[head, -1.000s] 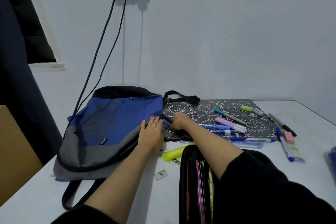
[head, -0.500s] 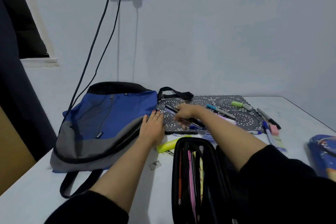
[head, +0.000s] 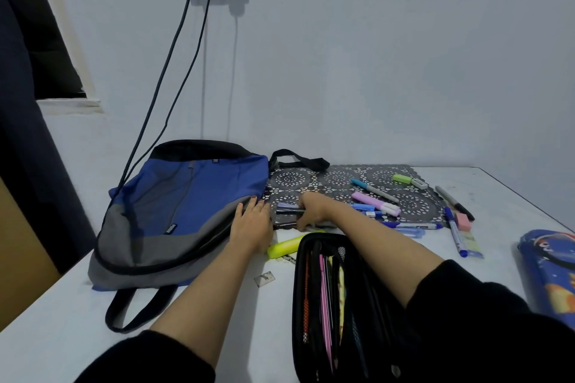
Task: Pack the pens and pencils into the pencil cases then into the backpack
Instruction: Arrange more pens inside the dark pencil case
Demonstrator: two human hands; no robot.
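I see the black pencil case (head: 320, 236) nearest, unzipped, with pens and pencils packed inside. Blue pencil case (head: 550, 270) at right edge, contents hidden. Left hand (head: 253, 225) flat on backpack (head: 180, 205) edge. Right hand (head: 311, 211) curled round several pens (head: 287, 211) on patterned mat (head: 342, 179).

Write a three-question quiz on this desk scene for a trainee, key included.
1. True or false: the black pencil case is zipped shut.
2. What does the right hand grip? A) pens B) scissors C) a ruler
3. Which hand lies flat against the backpack?
Key: 1 false; 2 A; 3 the left hand.
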